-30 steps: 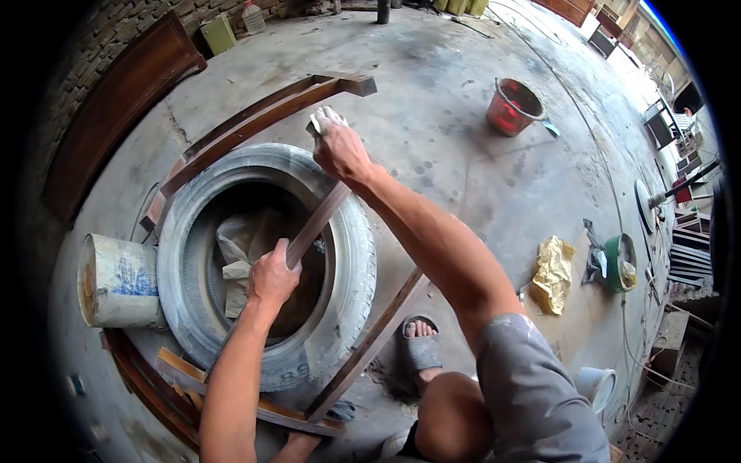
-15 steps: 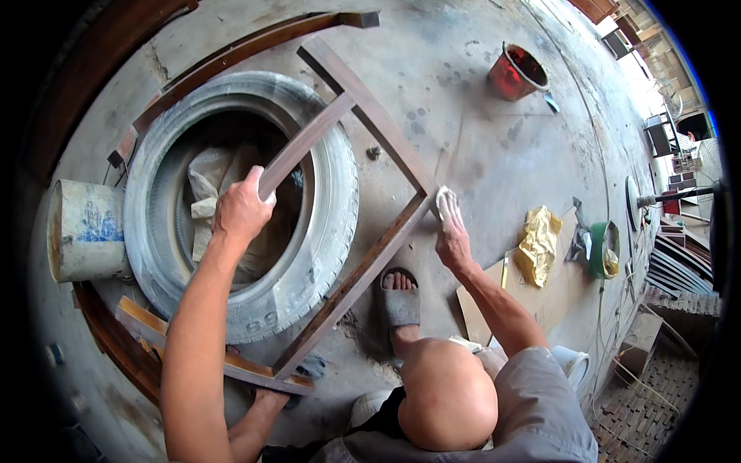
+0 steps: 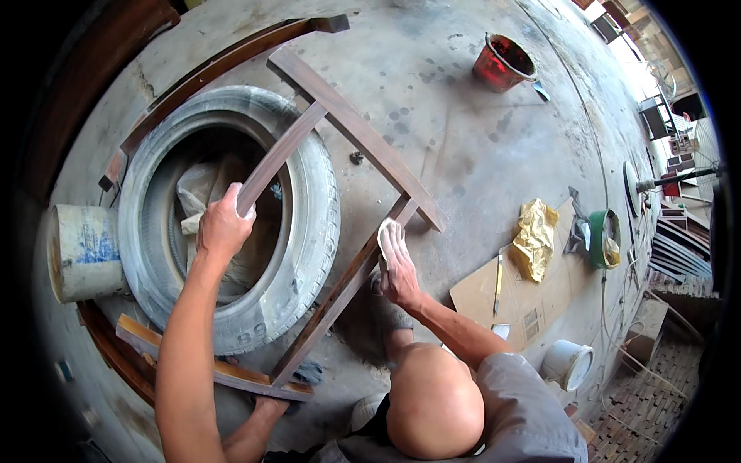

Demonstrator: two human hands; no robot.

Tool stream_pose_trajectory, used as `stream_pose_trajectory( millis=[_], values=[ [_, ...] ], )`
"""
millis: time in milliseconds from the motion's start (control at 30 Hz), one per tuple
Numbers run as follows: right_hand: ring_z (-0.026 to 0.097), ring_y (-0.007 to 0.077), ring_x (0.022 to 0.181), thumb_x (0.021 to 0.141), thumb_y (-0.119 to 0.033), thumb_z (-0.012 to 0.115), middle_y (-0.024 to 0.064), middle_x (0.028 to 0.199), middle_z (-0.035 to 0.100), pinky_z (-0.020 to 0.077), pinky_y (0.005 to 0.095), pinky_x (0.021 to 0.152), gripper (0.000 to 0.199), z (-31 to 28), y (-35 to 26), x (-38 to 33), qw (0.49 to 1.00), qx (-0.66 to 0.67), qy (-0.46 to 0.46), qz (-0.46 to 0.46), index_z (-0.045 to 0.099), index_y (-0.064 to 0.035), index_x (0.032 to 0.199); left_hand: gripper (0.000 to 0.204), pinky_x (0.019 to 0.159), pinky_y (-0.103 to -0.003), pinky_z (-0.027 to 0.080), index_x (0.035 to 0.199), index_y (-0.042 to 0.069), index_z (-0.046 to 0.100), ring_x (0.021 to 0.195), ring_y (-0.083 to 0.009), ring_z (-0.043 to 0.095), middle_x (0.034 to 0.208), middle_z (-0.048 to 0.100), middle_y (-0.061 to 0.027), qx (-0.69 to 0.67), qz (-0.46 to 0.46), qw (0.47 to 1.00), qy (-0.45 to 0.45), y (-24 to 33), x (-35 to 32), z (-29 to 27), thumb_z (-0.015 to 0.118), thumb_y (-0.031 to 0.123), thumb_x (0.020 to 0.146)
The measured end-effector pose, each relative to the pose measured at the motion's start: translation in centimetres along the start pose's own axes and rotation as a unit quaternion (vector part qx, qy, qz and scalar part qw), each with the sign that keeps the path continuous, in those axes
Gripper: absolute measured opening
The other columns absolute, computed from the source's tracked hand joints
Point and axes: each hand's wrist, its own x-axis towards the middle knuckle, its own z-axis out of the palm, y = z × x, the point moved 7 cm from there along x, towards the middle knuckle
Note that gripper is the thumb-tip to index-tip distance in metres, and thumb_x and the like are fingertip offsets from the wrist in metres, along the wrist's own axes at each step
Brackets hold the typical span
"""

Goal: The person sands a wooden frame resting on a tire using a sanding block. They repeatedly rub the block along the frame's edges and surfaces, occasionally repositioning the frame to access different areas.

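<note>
A dark brown wooden frame (image 3: 351, 143) of joined bars leans over a large dusty tire (image 3: 328, 224). My left hand (image 3: 224, 224) is closed around the end of its middle bar, above the tire's opening. On the long lower bar, just below the joint with the upper one, my right hand (image 3: 397, 262) lies with fingers stretched and close together, pressing a small pale piece (image 3: 383, 234) against the wood. The fingers cover most of that piece, so its kind is unclear. White dust coats the fingertips. The frame's near end meets a curved wooden piece (image 3: 247, 378) by my foot.
A red bucket (image 3: 502, 65) stands at the far right. On cardboard (image 3: 532, 305) lie crumpled yellow paper (image 3: 535, 239) and a utility knife (image 3: 499, 282), with a green tape roll (image 3: 604, 239) beside it. White buckets (image 3: 567, 363) (image 3: 89, 251) stand right and left. Curved timber (image 3: 231, 58) lies beyond the tire.
My right hand has moved left and nearer, from the outer side of the corner onto the lower bar. The frame's upper bar sits slightly lower and further left in view; my left hand keeps its grip.
</note>
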Motion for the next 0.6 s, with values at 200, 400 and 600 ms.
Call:
stream_pose_trajectory(
  millis=[200, 400, 600],
  values=[
    [0.023, 0.0453, 0.152, 0.087, 0.005, 0.048, 0.0326, 0.16, 0.03, 0.0207, 0.0495, 0.127, 0.068, -1.7, 4.1, 3.6, 0.998, -0.019, 0.046, 0.029, 0.034, 0.0083, 0.153, 0.035, 0.078, -0.054, 0.054, 0.122, 0.01, 0.062, 0.091, -0.0469, 0.069, 0.094, 0.072, -0.0251, -0.002, 0.016, 1.0, 0.018, -0.1, 0.0, 0.0, 0.07, 0.024, 0.091],
    [0.023, 0.0473, 0.152, 0.087, 0.007, 0.047, 0.0329, 0.16, 0.03, 0.0191, 0.0502, 0.127, 0.067, -2.2, 5.3, 3.1, 0.998, -0.064, 0.009, -0.019, 0.034, 0.0084, 0.153, 0.038, 0.079, -0.053, 0.054, 0.125, 0.009, 0.061, 0.091, -0.0462, 0.069, 0.096, 0.073, -0.0245, -0.003, 0.017, 1.0, 0.014, 0.2, 0.5, -0.2, 0.07, 0.024, 0.091],
    [0.026, 0.0442, 0.152, 0.08, -0.002, 0.052, 0.0289, 0.162, 0.029, 0.024, 0.0531, 0.126, 0.075, 2.1, -1.4, -3.1, 0.987, -0.028, -0.149, -0.058, 0.035, 0.0078, 0.153, 0.036, 0.079, -0.054, 0.054, 0.123, 0.01, 0.063, 0.092, -0.0462, 0.069, 0.095, 0.072, -0.0239, -0.019, 0.005, 1.0, 0.022, -0.4, 0.0, -0.1, 0.069, 0.025, 0.091]
  ],
)
